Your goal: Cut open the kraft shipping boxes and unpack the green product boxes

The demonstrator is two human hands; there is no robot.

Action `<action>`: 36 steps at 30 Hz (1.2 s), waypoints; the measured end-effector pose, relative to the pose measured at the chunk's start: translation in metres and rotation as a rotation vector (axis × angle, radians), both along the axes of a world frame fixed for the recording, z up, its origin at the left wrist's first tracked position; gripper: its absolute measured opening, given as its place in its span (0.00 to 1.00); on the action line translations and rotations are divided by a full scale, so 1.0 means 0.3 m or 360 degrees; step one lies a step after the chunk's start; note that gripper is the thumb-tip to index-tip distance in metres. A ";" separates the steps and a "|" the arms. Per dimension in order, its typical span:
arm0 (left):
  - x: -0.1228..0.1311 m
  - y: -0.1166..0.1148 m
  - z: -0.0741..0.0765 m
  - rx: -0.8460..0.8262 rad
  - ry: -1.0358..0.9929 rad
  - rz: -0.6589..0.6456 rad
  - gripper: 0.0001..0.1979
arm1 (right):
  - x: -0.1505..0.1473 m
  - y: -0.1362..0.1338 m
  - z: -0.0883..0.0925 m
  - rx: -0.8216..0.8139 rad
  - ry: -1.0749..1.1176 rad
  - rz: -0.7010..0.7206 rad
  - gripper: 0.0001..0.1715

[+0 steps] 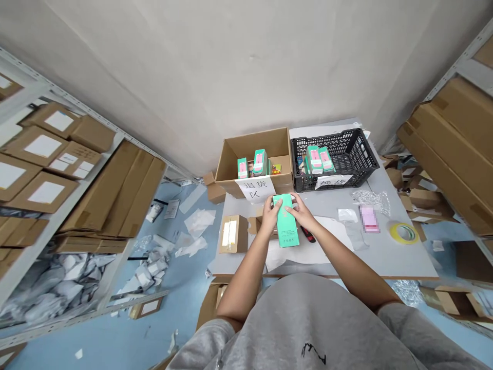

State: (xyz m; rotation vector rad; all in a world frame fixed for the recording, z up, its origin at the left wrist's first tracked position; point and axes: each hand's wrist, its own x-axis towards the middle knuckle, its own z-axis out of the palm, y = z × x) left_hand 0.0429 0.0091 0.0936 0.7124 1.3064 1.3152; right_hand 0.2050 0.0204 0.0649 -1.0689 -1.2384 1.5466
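Observation:
A green box point(287, 228) with dark print is held over the table between my two hands. My left hand point(270, 211) grips its upper left side, thumb on the face. On the upper right side my right hand point(301, 211) is closed the same way. Beneath the green box, an open brown carton point(253, 225) is mostly covered by it and my hand. A black and red tool point(308, 235), its kind partly hidden, lies by my right forearm on white paper point(327, 254).
Behind my hands stand a labelled cardboard box point(225, 160) and a black plastic crate point(356, 174), both holding green and pink boxes. A small labelled carton point(239, 236) sits left; yellow tape point(403, 233), a pink item point(368, 218) and bubble wrap point(372, 200) lie right. Loaded shelves flank the table.

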 end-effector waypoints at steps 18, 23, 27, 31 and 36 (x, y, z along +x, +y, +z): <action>0.220 0.051 -0.124 0.0216 0.0399 -0.0657 0.38 | 0.250 0.106 0.000 0.0098 -0.0359 -0.0654 0.46; 0.358 0.298 -0.097 0.0259 0.0179 -0.0571 0.35 | 0.368 0.310 0.005 0.0236 -0.0436 -0.0697 0.50; 0.511 0.576 -0.107 0.0290 -0.0085 -0.0491 0.30 | 0.524 0.595 -0.029 0.0274 -0.0601 -0.0749 0.50; 0.678 0.852 -0.155 0.0295 0.0135 -0.0399 0.26 | 0.656 0.926 -0.098 0.0311 -0.0527 -0.0699 0.48; 0.825 1.101 -0.235 0.0103 0.1176 -0.0558 0.26 | 0.694 1.201 -0.252 0.0224 -0.0395 -0.0610 0.41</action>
